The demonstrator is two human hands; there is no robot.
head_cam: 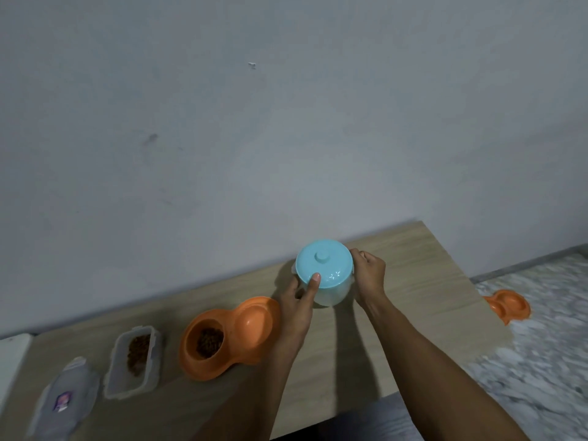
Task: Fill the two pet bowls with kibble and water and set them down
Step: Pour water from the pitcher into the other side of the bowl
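Judged step: water. Left hand (297, 302) and right hand (369, 275) clasp the pale-blue lidded plastic jug (327, 268). Next: pour into the empty well of the orange plastic double bowl (254, 319).

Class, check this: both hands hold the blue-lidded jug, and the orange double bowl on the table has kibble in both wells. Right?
Not quite. The head view shows kibble in only the left well of the orange double bowl; its right well has none. The left hand and right hand do hold the blue-lidded jug.
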